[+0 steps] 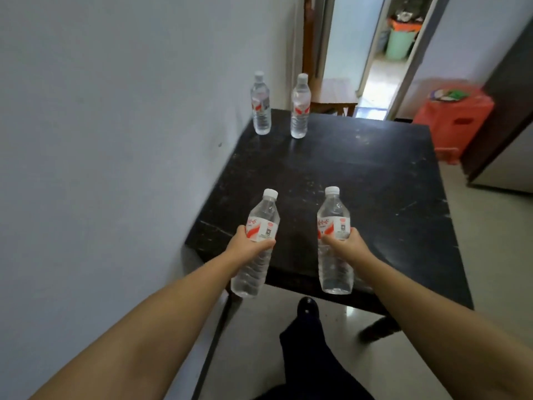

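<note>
My left hand [245,243] grips a clear water bottle [256,264] with a white cap and a red-and-white label, tilted slightly right, over the near left edge of a black table [360,180]. My right hand [346,243] grips a second, like bottle [334,220] around its middle, held upright above the table's near edge. Two more such bottles stand upright at the table's far left corner, one [261,106] near the wall and one [300,109] just right of it.
A grey wall [115,111] runs along the table's left side. Beyond the table are a small wooden stool [334,95], an open doorway, a red plastic stool [455,116] and a dark cabinet [507,111] at right. My leg and black shoe [307,306] are below the table edge.
</note>
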`<state>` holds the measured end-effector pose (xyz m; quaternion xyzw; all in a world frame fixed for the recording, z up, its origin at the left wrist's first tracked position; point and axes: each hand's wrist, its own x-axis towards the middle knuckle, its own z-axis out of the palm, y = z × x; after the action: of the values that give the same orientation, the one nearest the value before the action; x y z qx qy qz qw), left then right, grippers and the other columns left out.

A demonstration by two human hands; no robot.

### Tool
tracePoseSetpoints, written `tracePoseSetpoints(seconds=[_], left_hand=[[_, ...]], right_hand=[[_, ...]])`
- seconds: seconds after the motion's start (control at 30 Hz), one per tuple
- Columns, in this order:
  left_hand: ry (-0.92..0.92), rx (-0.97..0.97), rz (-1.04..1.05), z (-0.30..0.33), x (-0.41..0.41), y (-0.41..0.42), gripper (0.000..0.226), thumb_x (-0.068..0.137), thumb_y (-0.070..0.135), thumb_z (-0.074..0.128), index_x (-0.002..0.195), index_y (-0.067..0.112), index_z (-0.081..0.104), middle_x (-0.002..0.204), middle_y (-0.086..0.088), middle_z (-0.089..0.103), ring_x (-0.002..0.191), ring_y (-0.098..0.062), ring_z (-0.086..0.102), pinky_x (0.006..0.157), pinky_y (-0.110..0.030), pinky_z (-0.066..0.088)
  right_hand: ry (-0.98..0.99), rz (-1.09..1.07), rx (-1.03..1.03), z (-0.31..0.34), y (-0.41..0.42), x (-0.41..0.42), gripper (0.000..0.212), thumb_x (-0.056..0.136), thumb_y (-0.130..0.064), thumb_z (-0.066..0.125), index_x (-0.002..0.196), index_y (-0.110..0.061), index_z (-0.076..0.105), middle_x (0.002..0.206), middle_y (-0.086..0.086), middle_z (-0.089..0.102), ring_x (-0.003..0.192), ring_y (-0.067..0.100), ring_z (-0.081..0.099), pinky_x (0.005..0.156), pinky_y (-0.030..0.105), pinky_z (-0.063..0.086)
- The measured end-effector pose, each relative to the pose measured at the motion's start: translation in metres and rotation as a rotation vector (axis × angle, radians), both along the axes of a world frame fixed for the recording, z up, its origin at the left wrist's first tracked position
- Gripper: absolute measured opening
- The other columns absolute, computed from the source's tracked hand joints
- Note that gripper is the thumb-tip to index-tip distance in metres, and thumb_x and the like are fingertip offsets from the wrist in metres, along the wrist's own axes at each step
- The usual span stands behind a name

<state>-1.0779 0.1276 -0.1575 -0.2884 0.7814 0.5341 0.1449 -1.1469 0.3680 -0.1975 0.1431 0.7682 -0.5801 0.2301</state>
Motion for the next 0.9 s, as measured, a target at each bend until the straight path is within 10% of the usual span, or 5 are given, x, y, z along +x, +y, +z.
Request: tracePoseSetpoints(seconds=[0.17, 0.6, 0.9], left_hand=[[0.053, 0.025, -0.084, 0.002, -0.116, 0.03, 0.064, 0.077, 0.033, 0.076, 0.127, 0.018, 0.04, 0.114, 0.003, 0.054, 0.101, -0.014, 0.053, 0.085, -0.029, 0.044], [0.214, 0.073, -0.108, 0.014, -0.422, 0.13, 0.075, 0.07, 0.02, 0.082, 0.132, 0.015, 0.039, 0.129, -0.01, 0.055, 0.119, -0.029, 0.055, 0.104, -0.044, 0.045], [0.354, -0.009, -0.106, -0.012, -0.522, 0.162, 0.074, 0.075, 0.025, 0.079, 0.136, 0.013, 0.037, 0.13, -0.008, 0.054, 0.121, -0.024, 0.054, 0.096, -0.027, 0.041]], right_hand=[[0.062, -0.101, 0.005, 0.013, 0.011, -0.088, 0.061, 0.073, -0.035, 0.079, 0.119, -0.012, 0.047, 0.105, 0.004, 0.064, 0.096, 0.023, 0.065, 0.079, 0.036, 0.053], [0.269, -0.272, 0.204, 0.054, 0.097, -0.352, 0.061, 0.079, -0.015, 0.076, 0.127, -0.009, 0.038, 0.114, 0.01, 0.058, 0.1, 0.025, 0.057, 0.084, 0.032, 0.044], [0.375, -0.398, 0.14, 0.021, 0.105, -0.431, 0.072, 0.078, -0.014, 0.078, 0.137, -0.016, 0.036, 0.121, 0.004, 0.058, 0.11, 0.02, 0.058, 0.09, 0.025, 0.043]])
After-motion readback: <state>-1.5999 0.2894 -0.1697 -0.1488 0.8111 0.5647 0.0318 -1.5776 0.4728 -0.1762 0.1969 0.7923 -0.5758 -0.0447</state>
